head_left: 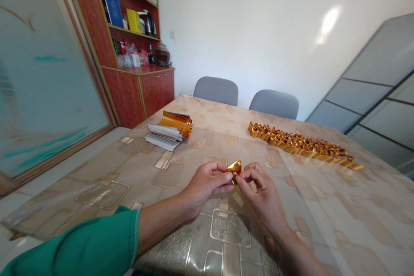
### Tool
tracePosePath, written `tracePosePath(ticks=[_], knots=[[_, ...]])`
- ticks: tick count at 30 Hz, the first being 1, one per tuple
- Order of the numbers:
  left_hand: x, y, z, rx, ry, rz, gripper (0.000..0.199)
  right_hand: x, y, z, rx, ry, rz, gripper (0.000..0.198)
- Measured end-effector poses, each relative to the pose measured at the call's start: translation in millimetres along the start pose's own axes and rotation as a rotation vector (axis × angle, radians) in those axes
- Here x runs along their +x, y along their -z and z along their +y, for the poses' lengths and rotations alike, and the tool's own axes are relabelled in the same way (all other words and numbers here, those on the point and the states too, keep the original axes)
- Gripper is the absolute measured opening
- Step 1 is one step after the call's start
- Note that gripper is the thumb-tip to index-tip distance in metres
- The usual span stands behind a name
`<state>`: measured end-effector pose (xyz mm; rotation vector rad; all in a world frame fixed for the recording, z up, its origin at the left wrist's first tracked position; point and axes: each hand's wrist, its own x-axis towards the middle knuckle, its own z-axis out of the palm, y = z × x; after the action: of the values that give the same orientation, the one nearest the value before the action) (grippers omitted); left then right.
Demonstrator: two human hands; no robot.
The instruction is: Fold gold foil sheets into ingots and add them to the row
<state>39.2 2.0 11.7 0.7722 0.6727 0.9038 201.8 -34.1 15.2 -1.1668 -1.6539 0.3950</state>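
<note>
Between my two hands is a small piece of folded gold foil paper (235,166), held a little above the table. My left hand (210,181) pinches its left side between thumb and fingers. From the right, my right hand (258,185) grips the lower right part with thumb and fingertips. The fingers cover much of the paper's lower half. A stack of gold foil paper sheets (175,123) lies beyond my left hand, curled, with pale backs showing. Rows of folded gold foil pieces (304,142) stand close together at the right.
The table (194,233) has a patterned cover under a clear sheet. Two grey chairs (216,89) stand at its far side. A red-brown cabinet (158,90) with bottles, a kettle and boxes is at the back left, beside a frosted glass door (48,73).
</note>
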Motion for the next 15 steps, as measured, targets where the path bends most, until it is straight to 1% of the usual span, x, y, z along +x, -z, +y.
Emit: tracePosePath(ticks=[2,5,8,11,15], knots=[[-0.3,-0.1,-1.0,0.007,-0.028,-0.015,0.035,0.0,-1.0,-0.4,0.021,-0.02,0.011,0.019],[-1.6,-1.0,-1.9,0.014,-0.057,-0.028,0.033,-1.1,-0.8,-0.6,0.069,-0.086,0.032,0.015],[-3.1,-2.6,-2.2,0.047,-0.085,-0.02,0.033,-2.1,0.6,-0.5,0.081,-0.124,0.035,0.017],[-3.6,-3.0,-2.3,0.066,-0.116,-0.016,0.033,-1.9,2.9,-0.8,0.075,-0.102,0.005,0.015],[-2.1,-0.6,-2.1,0.007,-0.122,-0.019,0.034,-0.4,6.4,-2.1,0.095,0.01,-0.061,0.007]])
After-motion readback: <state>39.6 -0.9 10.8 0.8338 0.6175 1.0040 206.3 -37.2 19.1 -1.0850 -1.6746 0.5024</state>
